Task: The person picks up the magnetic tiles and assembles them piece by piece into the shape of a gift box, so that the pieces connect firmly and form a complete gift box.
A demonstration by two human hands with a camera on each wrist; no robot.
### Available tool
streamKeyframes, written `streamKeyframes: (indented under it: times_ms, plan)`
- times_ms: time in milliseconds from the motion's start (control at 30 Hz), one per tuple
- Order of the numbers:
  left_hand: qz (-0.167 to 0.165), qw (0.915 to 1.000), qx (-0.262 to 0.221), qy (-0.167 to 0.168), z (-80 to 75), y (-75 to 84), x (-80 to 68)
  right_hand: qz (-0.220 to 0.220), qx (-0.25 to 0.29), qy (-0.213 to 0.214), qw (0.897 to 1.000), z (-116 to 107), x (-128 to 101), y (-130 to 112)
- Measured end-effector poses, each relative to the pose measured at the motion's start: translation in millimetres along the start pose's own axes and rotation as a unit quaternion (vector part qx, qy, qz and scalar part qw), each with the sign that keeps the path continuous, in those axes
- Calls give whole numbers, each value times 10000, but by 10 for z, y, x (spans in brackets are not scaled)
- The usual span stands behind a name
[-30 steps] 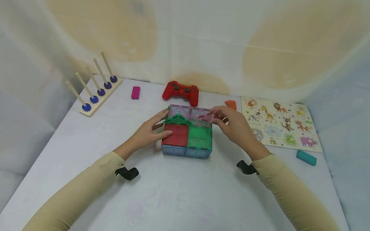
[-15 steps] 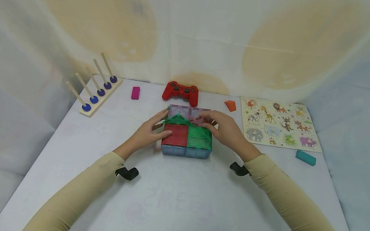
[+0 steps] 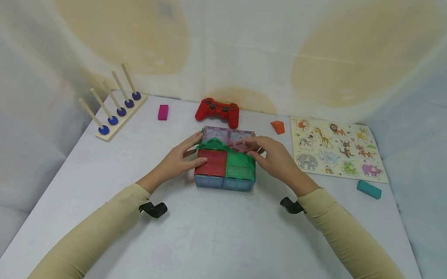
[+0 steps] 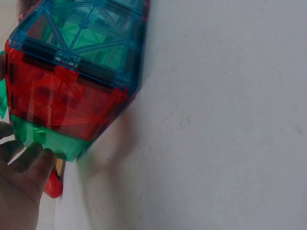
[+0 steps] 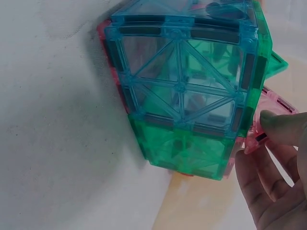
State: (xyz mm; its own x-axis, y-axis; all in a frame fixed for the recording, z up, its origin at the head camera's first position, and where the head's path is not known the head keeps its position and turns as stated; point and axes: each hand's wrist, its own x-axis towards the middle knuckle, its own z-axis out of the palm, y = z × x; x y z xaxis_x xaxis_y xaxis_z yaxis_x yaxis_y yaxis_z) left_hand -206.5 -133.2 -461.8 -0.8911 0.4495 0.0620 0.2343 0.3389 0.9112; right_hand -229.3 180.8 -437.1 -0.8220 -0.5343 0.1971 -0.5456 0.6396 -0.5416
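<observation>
A low box of see-through magnetic tiles (image 3: 224,183) stands mid-table, its sides blue, red and green. Its top has a red square tile (image 3: 214,165), a green square tile (image 3: 241,169) and two pale purple ones behind. A green triangular tile (image 3: 214,144) stands up on the seam at the left. My left hand (image 3: 175,162) rests against the box's left side, thumb on the red top, fingertips (image 4: 47,155) touching a green side tile. My right hand (image 3: 277,160) pinches a pink triangular tile (image 5: 276,103) between thumb and fingers, low over the top at the right.
Behind the box lies a red game controller (image 3: 218,110). A peg stand (image 3: 120,122) with blue rings and a magenta block (image 3: 163,112) are at left. At right are an orange block (image 3: 277,126), an animal puzzle board (image 3: 339,148) and a teal block (image 3: 369,189).
My right hand has moved left and slightly down with the pink triangular tile, bringing it beside the green triangular tile. My left hand has stayed in place against the box.
</observation>
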Motion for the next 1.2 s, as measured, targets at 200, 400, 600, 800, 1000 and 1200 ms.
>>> streamKeyframes:
  times_ms: [200, 400, 600, 800, 1000, 1200]
  plan:
    - [-67, 10000, 32, 31, 21, -223, 63, -67, 18, -50, 10000, -11, 4, 14]
    - [-10, 10000, 71, 67, 25, -412, 107, -119, -3, -62, 9999, -13, 7, 19]
    - [6, 10000, 73, 56, 17, -402, 95, -20, 103, -97, 9999, -19, -16, 23]
    - [-166, 9999, 10, -12, 27, -375, 60, 533, 658, -460, 9953, 0, -128, 106]
    - [-513, 9980, -280, -249, 61, -388, -33, 1194, 1724, -1101, 9716, 83, -293, 209]
    - [-520, 9956, -517, -580, 105, -430, -108, 1276, 2142, -1366, 9587, 181, -432, 252]
